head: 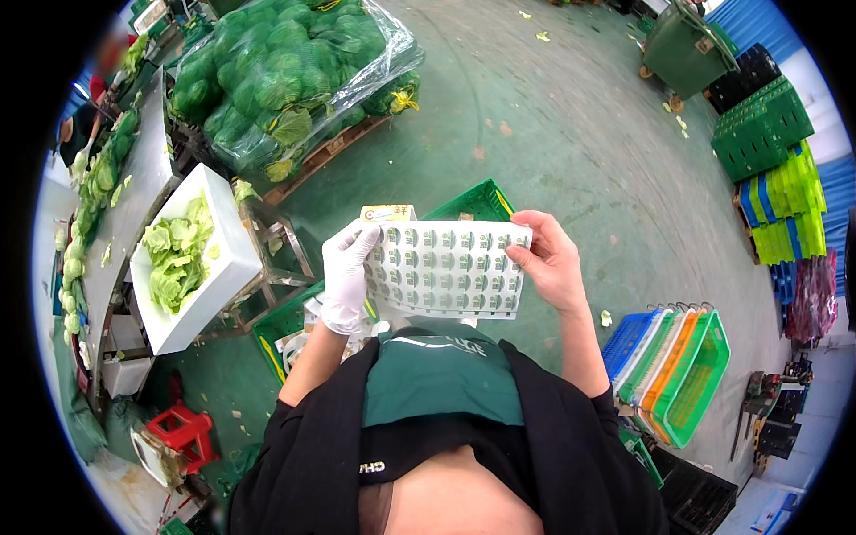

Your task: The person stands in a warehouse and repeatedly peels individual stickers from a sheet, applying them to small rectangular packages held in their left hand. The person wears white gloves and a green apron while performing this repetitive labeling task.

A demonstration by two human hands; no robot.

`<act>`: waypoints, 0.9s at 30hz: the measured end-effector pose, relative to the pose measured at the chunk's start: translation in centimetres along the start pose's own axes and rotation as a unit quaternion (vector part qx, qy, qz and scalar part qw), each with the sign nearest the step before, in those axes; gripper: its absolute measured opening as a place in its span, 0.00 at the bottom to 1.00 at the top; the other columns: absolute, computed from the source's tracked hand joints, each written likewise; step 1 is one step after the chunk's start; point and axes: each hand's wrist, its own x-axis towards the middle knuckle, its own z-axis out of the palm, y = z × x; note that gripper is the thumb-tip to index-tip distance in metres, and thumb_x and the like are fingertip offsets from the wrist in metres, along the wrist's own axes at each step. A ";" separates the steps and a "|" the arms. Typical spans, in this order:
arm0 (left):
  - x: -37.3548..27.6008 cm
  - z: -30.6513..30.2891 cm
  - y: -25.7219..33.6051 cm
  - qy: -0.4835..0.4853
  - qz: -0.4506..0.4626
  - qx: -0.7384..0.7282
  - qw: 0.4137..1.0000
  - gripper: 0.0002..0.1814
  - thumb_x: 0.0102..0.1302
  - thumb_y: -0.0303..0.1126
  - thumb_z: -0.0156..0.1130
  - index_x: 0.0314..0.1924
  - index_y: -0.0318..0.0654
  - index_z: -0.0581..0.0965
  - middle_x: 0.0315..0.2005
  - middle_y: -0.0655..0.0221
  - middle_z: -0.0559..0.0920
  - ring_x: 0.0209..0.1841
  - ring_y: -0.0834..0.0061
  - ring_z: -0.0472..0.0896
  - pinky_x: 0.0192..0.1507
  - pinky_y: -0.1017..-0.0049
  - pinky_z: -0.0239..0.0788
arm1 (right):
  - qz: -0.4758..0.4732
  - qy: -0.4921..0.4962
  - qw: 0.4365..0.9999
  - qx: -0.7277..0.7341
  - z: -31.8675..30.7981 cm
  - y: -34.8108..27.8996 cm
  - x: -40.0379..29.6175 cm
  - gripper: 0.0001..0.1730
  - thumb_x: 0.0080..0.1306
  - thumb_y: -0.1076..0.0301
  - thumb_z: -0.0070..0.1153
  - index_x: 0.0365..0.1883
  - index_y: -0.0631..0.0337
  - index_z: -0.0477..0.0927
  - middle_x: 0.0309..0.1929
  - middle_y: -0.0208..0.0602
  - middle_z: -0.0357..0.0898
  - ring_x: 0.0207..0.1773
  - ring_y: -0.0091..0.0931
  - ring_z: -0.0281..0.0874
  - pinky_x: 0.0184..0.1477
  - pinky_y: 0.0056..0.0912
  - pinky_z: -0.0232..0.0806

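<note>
A white sheet of small printed round stickers (445,267) is stretched between my hands in front of my chest. My left hand (348,274), in a white glove, grips its left edge, with the thumb on top. The bare right hand (548,257) pinches the upper right corner between thumb and fingers. Just above the sheet's left end, by my left fingertips, shows a yellow and white printed card or label piece (388,212); whether I hold it too, I cannot tell. Behind and below the sheet, a green plastic crate (471,200) is partly hidden.
Left, a white foam box (224,267) of lettuce leaves stands on a stand beside a metal table (144,154) lined with cabbages; a person works beyond. Netted cabbages (287,73) fill a pallet ahead. Colored baskets (689,381) and a green wheeled bin (689,53) stand right, a red stool (184,435) lower left.
</note>
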 end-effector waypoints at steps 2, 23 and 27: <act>-0.1 0.2 0.2 -0.002 0.006 -0.008 1.000 0.09 0.61 0.26 0.60 0.41 0.31 0.79 0.34 0.70 0.82 0.36 0.84 0.77 0.41 0.82 0.68 | 0.003 -0.021 1.000 -0.020 -0.1 -0.7 -0.1 0.22 0.59 0.79 0.58 0.52 0.64 0.68 0.41 0.33 0.77 0.43 0.19 0.74 0.44 0.23 0.68; 0.3 -0.7 -0.6 0.016 0.066 0.092 0.993 0.07 0.55 0.22 0.64 0.36 0.33 0.81 0.29 0.74 0.81 0.30 0.86 0.75 0.36 0.83 0.66 | -0.036 0.074 0.979 -0.186 -0.3 -0.6 -0.2 0.09 0.58 0.73 0.61 0.23 0.64 0.72 0.15 0.27 0.69 0.19 0.15 0.60 0.21 0.22 0.55; 0.5 -0.1 0.2 0.022 0.058 0.078 0.995 0.07 0.56 0.23 0.64 0.36 0.33 0.81 0.27 0.75 0.81 0.29 0.87 0.75 0.34 0.84 0.66 | -0.041 0.025 0.975 -0.218 -1.3 0.1 -0.2 0.14 0.57 0.66 0.63 0.23 0.63 0.71 0.14 0.30 0.65 0.17 0.19 0.59 0.20 0.24 0.54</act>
